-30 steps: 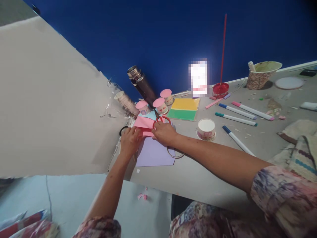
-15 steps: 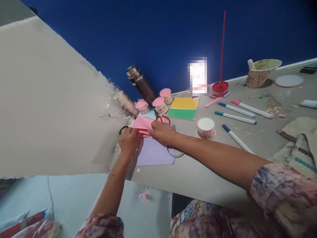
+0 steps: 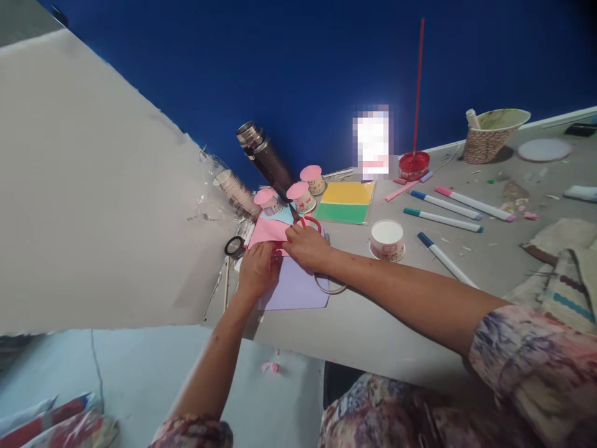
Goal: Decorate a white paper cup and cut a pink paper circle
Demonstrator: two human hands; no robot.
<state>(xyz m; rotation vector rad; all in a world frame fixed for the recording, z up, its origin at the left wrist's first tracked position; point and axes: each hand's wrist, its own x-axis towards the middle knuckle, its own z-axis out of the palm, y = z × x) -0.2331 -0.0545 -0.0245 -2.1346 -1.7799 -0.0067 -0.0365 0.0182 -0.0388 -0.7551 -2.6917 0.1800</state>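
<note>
Both hands meet over a sheet of pink paper, whose near edge is folded up in a darker pink strip. My left hand is closed on the left part of this fold, fingertips partly hidden. Closed on the right part of the same fold is my right hand, close beside the left. Beneath them lies a lilac sheet. Red-handled scissors rest just beyond my right hand. A roll of black tape lies to the left of my left hand.
Several paper cups, one a pink-topped cup, stand behind the paper near a dark flask. A white cup, several markers such as a teal marker, and a red stand are on the right. A wall borders the left.
My left hand has slid right along the fold, closer to my right hand, uncovering the tape roll. My right hand stays almost where it was on the pink paper.
</note>
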